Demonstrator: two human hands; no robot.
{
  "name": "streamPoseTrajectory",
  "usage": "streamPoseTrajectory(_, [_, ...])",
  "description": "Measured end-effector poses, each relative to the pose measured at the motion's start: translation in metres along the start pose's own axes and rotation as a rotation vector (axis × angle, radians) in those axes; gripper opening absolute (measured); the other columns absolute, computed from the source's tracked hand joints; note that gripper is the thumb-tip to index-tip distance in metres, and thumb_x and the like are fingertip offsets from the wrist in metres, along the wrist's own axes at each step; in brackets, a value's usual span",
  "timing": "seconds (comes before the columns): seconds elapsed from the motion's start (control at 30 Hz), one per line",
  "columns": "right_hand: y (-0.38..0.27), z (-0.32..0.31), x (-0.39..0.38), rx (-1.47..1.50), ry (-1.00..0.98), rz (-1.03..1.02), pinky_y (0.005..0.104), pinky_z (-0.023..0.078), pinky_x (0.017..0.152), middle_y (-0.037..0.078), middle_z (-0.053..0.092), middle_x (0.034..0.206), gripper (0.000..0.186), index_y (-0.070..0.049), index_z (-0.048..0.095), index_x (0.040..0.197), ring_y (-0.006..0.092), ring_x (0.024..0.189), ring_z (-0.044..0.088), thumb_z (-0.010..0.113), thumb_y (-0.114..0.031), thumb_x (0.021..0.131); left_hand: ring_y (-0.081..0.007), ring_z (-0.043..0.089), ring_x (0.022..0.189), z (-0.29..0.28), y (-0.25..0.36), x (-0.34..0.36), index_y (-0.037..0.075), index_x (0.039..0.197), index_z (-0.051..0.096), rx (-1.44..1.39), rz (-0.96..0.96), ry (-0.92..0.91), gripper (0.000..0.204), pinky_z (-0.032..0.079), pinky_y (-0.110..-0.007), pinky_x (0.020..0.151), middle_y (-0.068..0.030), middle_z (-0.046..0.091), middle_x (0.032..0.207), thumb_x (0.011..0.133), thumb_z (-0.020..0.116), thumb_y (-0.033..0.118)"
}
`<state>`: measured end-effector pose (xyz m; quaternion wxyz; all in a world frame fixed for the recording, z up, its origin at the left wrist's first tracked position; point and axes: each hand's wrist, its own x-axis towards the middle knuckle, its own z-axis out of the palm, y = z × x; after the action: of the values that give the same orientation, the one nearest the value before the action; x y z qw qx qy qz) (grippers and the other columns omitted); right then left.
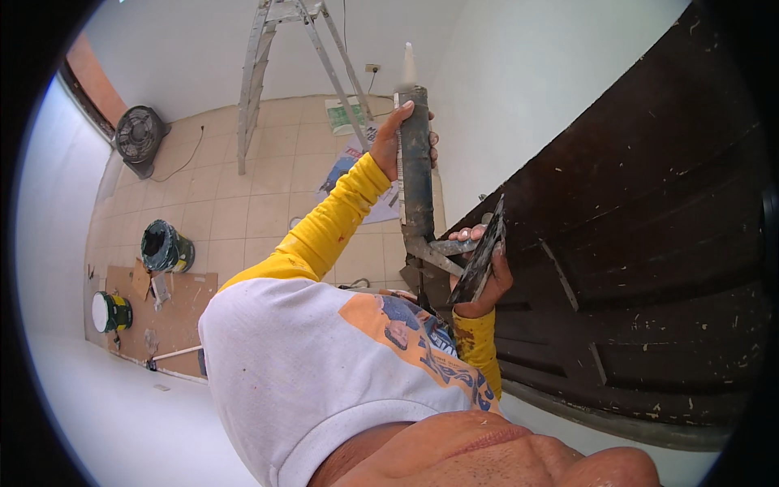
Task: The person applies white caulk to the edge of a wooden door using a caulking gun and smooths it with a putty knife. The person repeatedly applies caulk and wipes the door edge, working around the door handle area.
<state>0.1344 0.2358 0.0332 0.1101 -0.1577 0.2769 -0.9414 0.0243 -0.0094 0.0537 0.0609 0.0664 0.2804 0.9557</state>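
A caulking gun (418, 183) with a dark, stained barrel is held upright before my chest, its whitish nozzle (407, 66) pointing up. My left hand (393, 140) is closed round the upper barrel, thumb across the front. Lower down, my right hand (495, 286) is closed at the gun's handle and trigger (445, 250). That same hand also holds a putty knife (480, 261) with a dark, smeared flat blade, which hides part of the fingers and the handle. Yellow sleeves cover both forearms.
A dark brown panelled door (633, 243) stands close on the right. An aluminium stepladder (253, 89) is ahead, with printed sheets (381, 213) near its feet. At the left are a black fan (139, 140), two paint buckets (180, 253) (122, 312) and brown cardboard (182, 325) on the tiled floor.
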Motion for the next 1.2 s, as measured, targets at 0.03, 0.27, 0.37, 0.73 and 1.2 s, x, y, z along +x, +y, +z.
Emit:
streamPoseTrajectory(0.03, [-0.001,0.0,0.0,-0.016,0.009,-0.005,0.0477,0.036,0.109,0.012,0.058,0.108,0.034,-0.001,0.054,0.118,0.0292,0.11,0.054,0.055,-0.028,0.097,-0.0264,0.069,0.067,0.0,0.0,0.0,0.014,0.112,0.057,-0.004,-0.001,-0.002,0.048,0.059,-0.042,0.065,-0.0109,0.067,0.082,0.089,0.064,0.057])
streamPoseTrajectory(0.27, [-0.027,0.005,0.0,-0.256,0.063,-0.143,0.0443,0.045,0.102,0.019,0.059,0.123,0.033,0.001,0.056,0.115,0.0266,0.11,0.057,0.066,-0.02,0.092,-0.0289,0.069,0.071,0.004,0.018,0.009,0.013,0.119,0.054,-0.035,0.042,-0.176,0.051,0.058,-0.047,0.067,-0.0128,0.065,0.084,0.092,0.059,0.056])
streamPoseTrajectory(0.37, [-0.08,0.006,-0.001,-0.618,-0.117,-0.327,0.0396,0.054,0.09,0.02,0.064,0.117,0.033,0.001,0.061,0.114,0.0249,0.104,0.064,0.075,-0.011,0.086,-0.0305,0.068,0.071,0.015,0.033,0.013,0.008,0.13,0.047,-0.034,0.082,-0.355,0.06,0.06,-0.049,0.067,-0.0151,0.061,0.086,0.096,0.053,0.056])
streamPoseTrajectory(0.73, [-0.165,0.122,0.024,-2.026,-0.39,-1.299,0.0317,0.058,0.067,0.007,0.071,0.097,0.034,-0.008,0.073,0.108,0.0231,0.084,0.068,0.08,0.002,0.076,-0.0174,0.063,0.071,0.068,0.033,-0.015,-0.004,0.133,0.049,0.638,-0.099,-0.668,0.079,0.057,-0.032,0.061,-0.011,0.063,0.084,0.078,0.08,0.045])
streamPoseTrajectory(1.2, [-0.164,0.114,0.028,-2.104,-0.372,-1.414,0.027,0.057,0.062,0.002,0.071,0.096,0.035,-0.01,0.077,0.108,0.0161,0.078,0.065,0.081,-0.004,0.074,-0.0152,0.064,0.07,0.07,0.013,-0.025,-0.001,0.134,0.051,0.643,-0.268,-0.758,0.079,0.056,-0.03,0.064,-0.0087,0.065,0.083,0.08,0.082,0.046])
